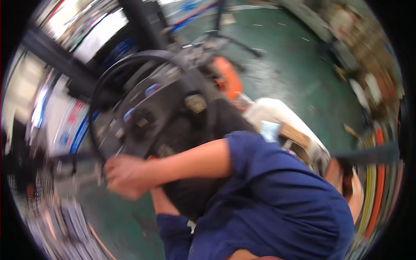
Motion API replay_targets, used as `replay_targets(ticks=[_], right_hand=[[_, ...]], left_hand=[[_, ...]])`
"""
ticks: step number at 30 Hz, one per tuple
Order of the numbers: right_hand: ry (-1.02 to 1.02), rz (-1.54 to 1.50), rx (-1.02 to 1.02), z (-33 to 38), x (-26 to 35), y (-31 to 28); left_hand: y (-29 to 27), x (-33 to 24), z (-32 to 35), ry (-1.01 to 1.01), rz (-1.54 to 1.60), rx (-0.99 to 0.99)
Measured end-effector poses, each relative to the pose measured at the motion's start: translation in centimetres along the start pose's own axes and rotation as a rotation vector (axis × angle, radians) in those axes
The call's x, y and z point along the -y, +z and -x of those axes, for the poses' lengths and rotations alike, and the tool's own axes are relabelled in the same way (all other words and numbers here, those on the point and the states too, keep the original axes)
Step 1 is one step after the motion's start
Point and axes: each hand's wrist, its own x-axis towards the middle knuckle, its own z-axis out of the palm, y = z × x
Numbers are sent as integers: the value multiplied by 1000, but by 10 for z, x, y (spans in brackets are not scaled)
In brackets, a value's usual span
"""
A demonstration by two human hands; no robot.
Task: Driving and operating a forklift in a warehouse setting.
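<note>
A black steering wheel [147,55] stands over a dark dashboard, tilted in the blurred head view. Reaching across from the right, my right hand [129,175] is closed around the lower left part of its rim. My left forearm [162,201] rises from a navy sleeve and passes behind the right wrist. Most of my left hand is hidden there, so its fingers and anything in them do not show. Ahead of my arms, the dashboard [173,112] carries a dark round part and a small pale label.
Black upright bars [145,21] rise beyond the wheel. An orange part [227,78] and a white body panel [281,112] holding a brown block [294,135] lie to the right. Green floor [277,56] surrounds the vehicle; blurred stacks of goods [372,82] line the far right.
</note>
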Motion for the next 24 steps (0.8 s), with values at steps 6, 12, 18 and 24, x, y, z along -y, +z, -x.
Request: replay_targets(ticks=[6,12,18,24], right_hand=[[97,-3,65,-24,9,-14],[96,115,85,-8,-17,-43],[139,71,283,1,-44,-95],[116,263,299,35,-44,-117]], left_hand=[[-22,13,-10,-73,-83,-50],[8,-9,-24,-90,-3,-19],[72,-45,-29,-190,-32,-120],[87,-67,-29,-135,30,-164]])
